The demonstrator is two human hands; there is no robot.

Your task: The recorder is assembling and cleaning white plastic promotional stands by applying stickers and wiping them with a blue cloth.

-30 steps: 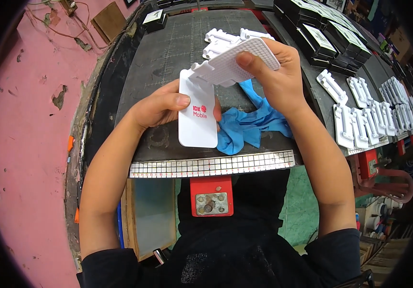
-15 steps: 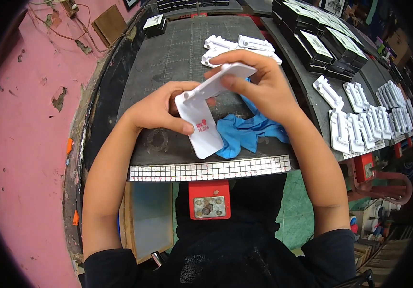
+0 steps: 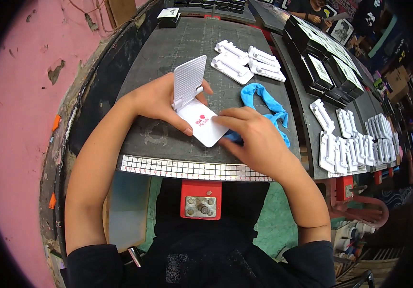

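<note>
A white folding phone stand (image 3: 203, 127) with a red printed mark on its base is held over the dark board. Its textured upper plate (image 3: 190, 77) stands raised on the hinge. My left hand (image 3: 156, 103) grips the stand around the hinge side, thumb on the base's near edge. My right hand (image 3: 254, 137) pinches the base's right edge, fingertips on top and the thumb low beside it. A crumpled blue cloth (image 3: 262, 98) lies on the board beyond and partly behind my right hand.
Several folded white stands (image 3: 233, 67) lie farther up the board. More white stands (image 3: 341, 149) and stacked black boxes (image 3: 319, 72) occupy the right-hand board. A ruler strip (image 3: 192, 169) runs along the near edge. A single box (image 3: 169, 18) sits far left; another person (image 3: 314, 17) is at the back right.
The stand's upper plate has swung up and back, showing its textured face. My right hand has moved from that plate down to the base's right edge. The view has shifted slightly.
</note>
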